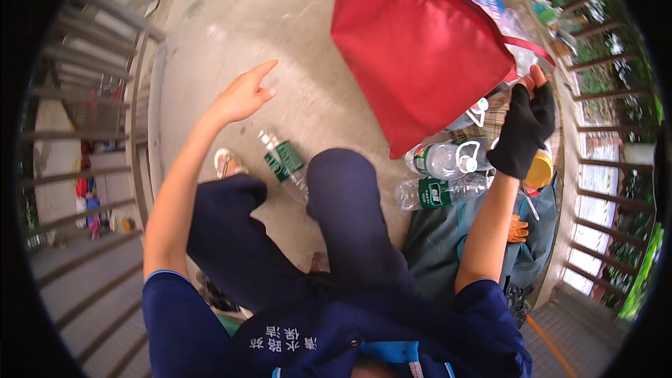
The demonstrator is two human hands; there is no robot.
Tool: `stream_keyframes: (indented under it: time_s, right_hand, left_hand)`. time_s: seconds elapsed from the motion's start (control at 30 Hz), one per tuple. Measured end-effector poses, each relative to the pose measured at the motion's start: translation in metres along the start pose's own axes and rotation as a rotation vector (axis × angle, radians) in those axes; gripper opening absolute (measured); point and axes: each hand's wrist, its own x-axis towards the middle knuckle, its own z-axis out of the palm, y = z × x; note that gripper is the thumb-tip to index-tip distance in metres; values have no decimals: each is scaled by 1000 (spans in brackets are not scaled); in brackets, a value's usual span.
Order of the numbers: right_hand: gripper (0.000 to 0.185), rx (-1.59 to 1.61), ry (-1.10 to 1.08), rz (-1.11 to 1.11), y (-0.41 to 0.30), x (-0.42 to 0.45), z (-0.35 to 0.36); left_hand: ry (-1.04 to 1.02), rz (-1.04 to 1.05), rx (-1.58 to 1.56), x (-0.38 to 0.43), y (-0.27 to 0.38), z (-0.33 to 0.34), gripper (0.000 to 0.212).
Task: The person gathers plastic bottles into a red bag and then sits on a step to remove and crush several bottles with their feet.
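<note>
My bare left hand (244, 94) is raised over the concrete floor with its fingers apart and nothing in it. At the right, my right hand (525, 121) wears a black fingerless glove and is at the strap and lower corner of a large red bag (420, 47); whether it grips the strap is unclear. Below that bag lie clear plastic bottles, one with a white handle (441, 160) and one with a green label (441, 191). Another green-labelled bottle (283, 163) lies on the floor by my knee. Beside my right wrist is a yellow-lidded container (539, 169).
Railings stand at the left (134, 131) and right (604, 94). A dark green cloth or bag (446, 236) lies by my right forearm, with an orange glove (517, 229) on it. A light-coloured shoe (227, 163) is near my left knee.
</note>
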Motion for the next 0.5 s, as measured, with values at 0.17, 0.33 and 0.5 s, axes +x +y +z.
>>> stream_keyframes:
  time_s: [0.17, 0.33, 0.5]
  right_hand:
    - [28, 343, -390, 289, -82, -43, 84]
    - [31, 32, -675, 645, -25, -171, 215]
    - [48, -712, -1273, 945, 53, -358, 198]
  left_hand:
    - [123, -102, 299, -104, 0, -32, 54]
    - [381, -284, 550, -152, 6, -42, 50]
    - [298, -357, 594, -180, -31, -44, 46]
